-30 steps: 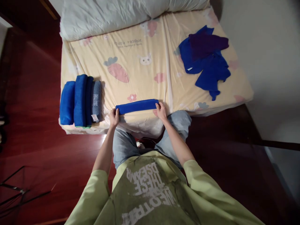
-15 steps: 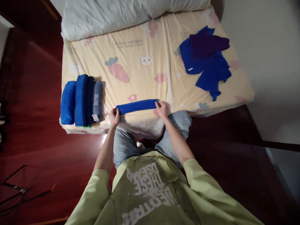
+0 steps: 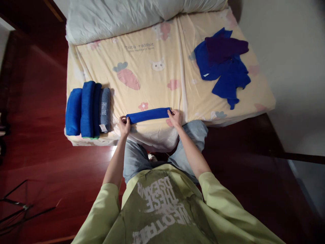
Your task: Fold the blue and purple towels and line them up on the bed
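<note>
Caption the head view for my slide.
Left hand and right hand hold a narrow blue cloth by its ends.

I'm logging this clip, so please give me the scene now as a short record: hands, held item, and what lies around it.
Left hand: holds the left end of the blue strip
Right hand: holds its right end
Strip: narrow, at the near edge of the bed
Bed, left: folded blue cloths beside a grey one
Bed, right: loose blue cloth, purple cloth over it
Bed, far side: pale quilt
</note>
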Demonstrator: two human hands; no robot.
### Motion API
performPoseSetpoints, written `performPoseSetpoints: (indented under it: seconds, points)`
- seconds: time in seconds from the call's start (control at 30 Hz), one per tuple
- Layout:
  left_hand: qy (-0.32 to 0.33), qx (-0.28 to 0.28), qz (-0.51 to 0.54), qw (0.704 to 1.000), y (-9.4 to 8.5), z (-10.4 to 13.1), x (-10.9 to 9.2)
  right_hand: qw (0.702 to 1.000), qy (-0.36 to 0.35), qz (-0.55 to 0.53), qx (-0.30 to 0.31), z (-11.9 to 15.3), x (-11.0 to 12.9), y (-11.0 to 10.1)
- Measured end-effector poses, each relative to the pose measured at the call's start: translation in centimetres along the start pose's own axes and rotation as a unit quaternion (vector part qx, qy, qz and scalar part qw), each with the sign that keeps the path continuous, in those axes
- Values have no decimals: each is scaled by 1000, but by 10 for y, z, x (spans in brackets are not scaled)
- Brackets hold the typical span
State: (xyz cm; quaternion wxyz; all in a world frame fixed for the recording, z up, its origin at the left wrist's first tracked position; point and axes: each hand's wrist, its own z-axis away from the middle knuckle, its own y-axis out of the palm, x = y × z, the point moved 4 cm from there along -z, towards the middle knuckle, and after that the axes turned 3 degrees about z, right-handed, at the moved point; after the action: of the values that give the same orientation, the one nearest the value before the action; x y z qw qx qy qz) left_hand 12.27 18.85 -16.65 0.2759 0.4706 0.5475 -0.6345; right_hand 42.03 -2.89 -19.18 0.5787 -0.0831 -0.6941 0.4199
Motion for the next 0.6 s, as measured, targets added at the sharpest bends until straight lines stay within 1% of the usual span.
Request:
performPoseSetpoints:
  seconds: [0.1,0.2,0.3,0.37,0.4,0.43,0.47,0.5,0.53,0.6]
  points:
    - [-6,-4,-3,1000,1,-1,1,1000,17,9,-4,0,1,-2]
    - [-18,-11,-38,999,3,-3,2,1000,19,11,-12,0,4,-4]
    - [-22,-30,-82,996,3,-3,2,999,9,32,-5,3,13,-6]
    - [1,-55,-123,991,2,-3,-2,998,-7,63,8,7,23,-8]
    - [27,-66,-143,987,1,-3,-5,996,-21,83,11,8,28,-9]
    - [62,-71,-161,982,1,-2,-9,993,-41,106,8,9,32,-12]
    - [104,-62,-175,977,2,-2,-13,989,-72,130,2,10,37,-15]
    - [150,-37,-184,971,4,-2,-17,982,-113,152,-5,10,41,-17]
    - [192,1,-191,963,6,-1,-20,971,-167,170,-5,11,44,-19]
    - [254,88,-201,942,10,0,-23,937,-288,195,33,12,49,-19]
